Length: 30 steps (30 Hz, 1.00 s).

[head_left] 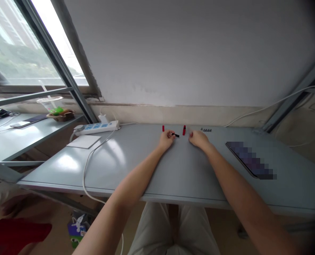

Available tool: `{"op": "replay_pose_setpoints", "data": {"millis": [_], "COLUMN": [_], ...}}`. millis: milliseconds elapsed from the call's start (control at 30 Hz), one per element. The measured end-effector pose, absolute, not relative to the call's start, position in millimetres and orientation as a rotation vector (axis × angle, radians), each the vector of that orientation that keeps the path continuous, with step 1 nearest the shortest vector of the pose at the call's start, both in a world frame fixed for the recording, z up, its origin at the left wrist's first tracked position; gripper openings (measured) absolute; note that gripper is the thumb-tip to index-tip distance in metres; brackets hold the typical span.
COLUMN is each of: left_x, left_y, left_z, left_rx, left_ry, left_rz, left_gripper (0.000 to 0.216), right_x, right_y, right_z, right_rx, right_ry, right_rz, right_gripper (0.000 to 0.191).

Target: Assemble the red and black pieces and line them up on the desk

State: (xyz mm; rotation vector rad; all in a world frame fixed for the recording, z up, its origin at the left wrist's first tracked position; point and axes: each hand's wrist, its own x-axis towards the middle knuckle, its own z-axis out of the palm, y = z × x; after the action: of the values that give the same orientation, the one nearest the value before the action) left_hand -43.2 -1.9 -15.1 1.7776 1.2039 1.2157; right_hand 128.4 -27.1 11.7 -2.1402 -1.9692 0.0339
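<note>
My left hand rests on the grey table with its fingers curled round a small black stick-like object. A small red upright piece stands just behind that hand. My right hand lies a little to the right, fingers curled loosely; what they hold, if anything, is too small to make out. A second red upright piece stands between the two hands, closest to the right one. A short row of several small dark grey pieces lies behind the right hand.
A dark flat device lies on the table's right side. At the left are a white power strip with a trailing cable, and a white pad. A side table holds a cup, a snack bowl and phones.
</note>
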Motion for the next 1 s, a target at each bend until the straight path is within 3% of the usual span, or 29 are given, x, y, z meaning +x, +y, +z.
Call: {"op": "replay_pose_setpoints", "data": {"millis": [233,567,1000], "left_x": [-34,-15,4], "left_y": [-4,3,19], "left_z": [-8,4,-16], "left_rx": [1.876,2.113,2.151], "left_ry": [1.228,1.439,1.543], "left_rz": [1.107,0.876,0.732], "left_gripper": [0.017,0.016,0.016], "right_x": [135,137,136], "right_y": [-19,-16,-16], "right_z": [-5,-13,-14], "right_rx": [-2.079,-2.03,-2.048], "right_ry": [-1.742,-1.695,-1.695], "right_rz": [0.198,0.193,0.216], "right_gripper": [0.019,0.016,0.017]}}
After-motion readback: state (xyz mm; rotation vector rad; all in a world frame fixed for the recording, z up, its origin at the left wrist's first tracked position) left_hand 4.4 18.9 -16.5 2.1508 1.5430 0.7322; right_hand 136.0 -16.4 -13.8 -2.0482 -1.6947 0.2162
